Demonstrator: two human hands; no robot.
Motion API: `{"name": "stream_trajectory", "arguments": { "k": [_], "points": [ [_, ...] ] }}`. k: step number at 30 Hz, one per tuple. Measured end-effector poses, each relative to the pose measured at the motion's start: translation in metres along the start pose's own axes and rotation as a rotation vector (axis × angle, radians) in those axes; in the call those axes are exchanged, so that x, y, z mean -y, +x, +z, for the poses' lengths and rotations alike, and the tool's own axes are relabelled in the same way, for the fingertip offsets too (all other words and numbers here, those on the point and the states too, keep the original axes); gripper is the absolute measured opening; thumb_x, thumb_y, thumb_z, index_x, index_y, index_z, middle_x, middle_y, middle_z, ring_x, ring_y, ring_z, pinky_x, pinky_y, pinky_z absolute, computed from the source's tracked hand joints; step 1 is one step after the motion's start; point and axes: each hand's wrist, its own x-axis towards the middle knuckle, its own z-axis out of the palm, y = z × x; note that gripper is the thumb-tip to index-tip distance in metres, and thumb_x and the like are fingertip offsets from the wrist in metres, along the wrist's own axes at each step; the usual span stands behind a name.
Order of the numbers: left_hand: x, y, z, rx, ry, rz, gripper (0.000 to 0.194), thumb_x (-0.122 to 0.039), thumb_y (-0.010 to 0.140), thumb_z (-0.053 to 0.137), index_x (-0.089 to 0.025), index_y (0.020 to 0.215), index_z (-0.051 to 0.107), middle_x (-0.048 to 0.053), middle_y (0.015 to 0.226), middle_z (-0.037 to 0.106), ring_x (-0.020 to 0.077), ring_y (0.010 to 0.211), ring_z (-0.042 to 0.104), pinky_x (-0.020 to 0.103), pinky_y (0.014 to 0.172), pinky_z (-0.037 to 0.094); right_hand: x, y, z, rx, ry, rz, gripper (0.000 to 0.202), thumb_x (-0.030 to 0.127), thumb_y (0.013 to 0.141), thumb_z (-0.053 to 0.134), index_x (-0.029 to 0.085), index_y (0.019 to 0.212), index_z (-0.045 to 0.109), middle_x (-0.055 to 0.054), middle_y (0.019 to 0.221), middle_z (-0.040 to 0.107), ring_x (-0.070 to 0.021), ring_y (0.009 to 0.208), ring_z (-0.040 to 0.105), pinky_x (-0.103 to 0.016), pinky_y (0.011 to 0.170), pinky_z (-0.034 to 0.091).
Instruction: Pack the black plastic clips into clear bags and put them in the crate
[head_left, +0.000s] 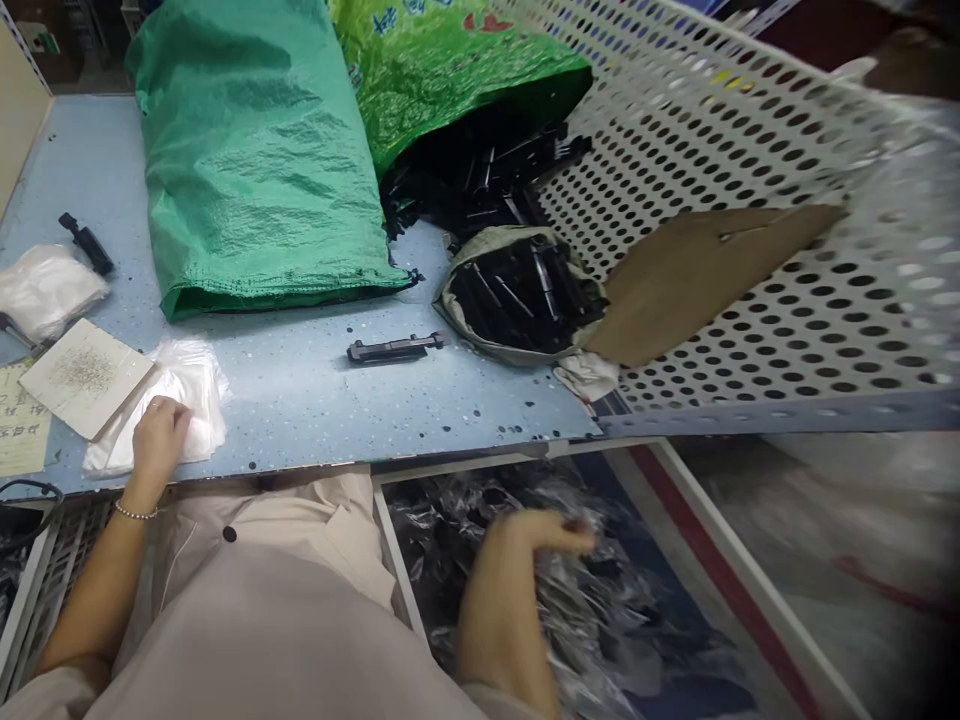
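My left hand rests on a stack of clear plastic bags near the table's front edge, its fingers curled together against the bags' surface. Over a bin of plastic-wrapped black parts, my right hand is smeared by motion, and whether it holds anything does not show. A single slim black plastic part lies on the blue table, apart from both hands. Similar black parts fill a cloth-like pouch with a rolled rim.
A green woven sack stands at the back. Beside it, a bright green bag spills black parts. A perforated grey crate holds brown cardboard. At left lie a speckled square pad, a bag bundle and another black part.
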Motion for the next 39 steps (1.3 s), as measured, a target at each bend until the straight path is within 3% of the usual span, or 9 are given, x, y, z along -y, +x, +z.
{"name": "stream_trajectory", "arguments": {
  "k": [4,9,14,18,21,28,32,35,39],
  "points": [
    [0.011,0.012,-0.008,0.073,-0.368,-0.183,0.021,-0.039,0.081,0.068,-0.019,0.073,0.066,0.001,0.077,0.063,0.017,0.073,0.058,0.029,0.07,0.045,0.057,0.042,0.05,-0.033,0.043,-0.234,0.048,0.024,0.098,0.026,0.019,0.136,0.055,-0.019,0.129,0.057,-0.0333,0.124,0.055,-0.057,0.099,0.048],
    [0.023,0.018,-0.014,0.066,-0.643,-0.371,0.026,-0.04,0.073,0.075,-0.015,0.077,0.068,0.001,0.069,0.066,0.0141,0.067,0.058,0.027,0.066,0.046,0.144,0.077,0.098,0.552,-0.23,-0.731,0.041,0.011,0.092,0.037,0.012,0.122,0.065,-0.02,0.131,0.063,-0.0323,0.134,0.047,-0.056,0.112,0.033],
    [0.011,0.012,-0.011,-0.077,-0.843,-0.463,0.037,-0.032,0.06,0.085,-0.016,0.077,0.057,0.0,0.071,0.067,0.012,0.064,0.061,0.024,0.062,0.047,0.188,0.038,0.108,0.932,0.073,-0.317,0.03,0.034,0.091,0.056,0.012,0.109,0.068,-0.015,0.096,0.073,-0.0265,0.093,0.064,-0.043,0.088,0.049],
    [-0.018,0.004,-0.002,-0.031,-0.972,-0.39,0.037,-0.032,0.066,0.084,-0.018,0.082,0.053,0.0,0.076,0.068,0.0118,0.067,0.062,0.025,0.064,0.05,0.231,-0.062,0.093,1.48,0.929,0.241,0.049,0.054,0.081,0.07,0.017,0.113,0.069,-0.008,0.1,0.074,-0.0186,0.081,0.065,-0.035,0.078,0.054],
    [-0.036,0.001,0.006,0.016,-0.966,-0.355,0.037,-0.032,0.067,0.083,-0.019,0.079,0.051,-0.002,0.074,0.064,0.0117,0.068,0.061,0.025,0.065,0.05,0.263,-0.13,0.09,1.72,1.143,0.511,0.051,0.049,0.066,0.085,0.017,0.105,0.073,-0.004,0.091,0.075,-0.0143,0.075,0.065,-0.028,0.072,0.053],
    [-0.027,0.001,0.007,0.006,-1.048,-0.371,0.033,-0.031,0.07,0.08,-0.019,0.079,0.05,-0.002,0.076,0.063,0.01,0.066,0.059,0.025,0.067,0.05,0.259,-0.139,0.103,1.661,1.197,0.722,0.035,0.035,0.066,0.086,0.013,0.09,0.074,-0.006,0.085,0.075,-0.0105,0.061,0.061,-0.022,0.056,0.049],
    [-0.024,0.001,0.01,0.034,-0.723,-0.066,0.007,-0.017,0.083,0.061,-0.019,0.087,0.066,0.005,0.094,0.07,0.0179,0.092,0.066,0.036,0.088,0.054,0.24,-0.118,0.101,1.489,1.202,0.76,0.031,0.03,0.068,0.084,0.015,0.093,0.073,-0.005,0.093,0.075,-0.0102,0.063,0.06,-0.022,0.058,0.05],
    [-0.031,0.004,0.018,0.177,-0.429,0.19,0.036,-0.005,0.084,0.047,-0.021,0.101,0.074,0.007,0.109,0.071,0.0218,0.106,0.065,0.043,0.098,0.053,0.229,-0.106,0.089,1.333,1.202,0.767,0.031,0.033,0.07,0.085,0.018,0.093,0.071,-0.001,0.083,0.072,-0.011,0.065,0.06,-0.022,0.061,0.051],
    [-0.046,0.011,0.036,0.211,-0.348,0.244,0.046,-0.006,0.084,0.049,-0.021,0.123,0.068,0.009,0.124,0.066,0.0209,0.107,0.066,0.039,0.096,0.056,0.216,-0.098,0.052,1.298,1.168,0.717,0.041,0.051,0.07,0.084,0.021,0.094,0.07,0.002,0.072,0.067,-0.0121,0.059,0.058,-0.025,0.056,0.05]
  ]
}}
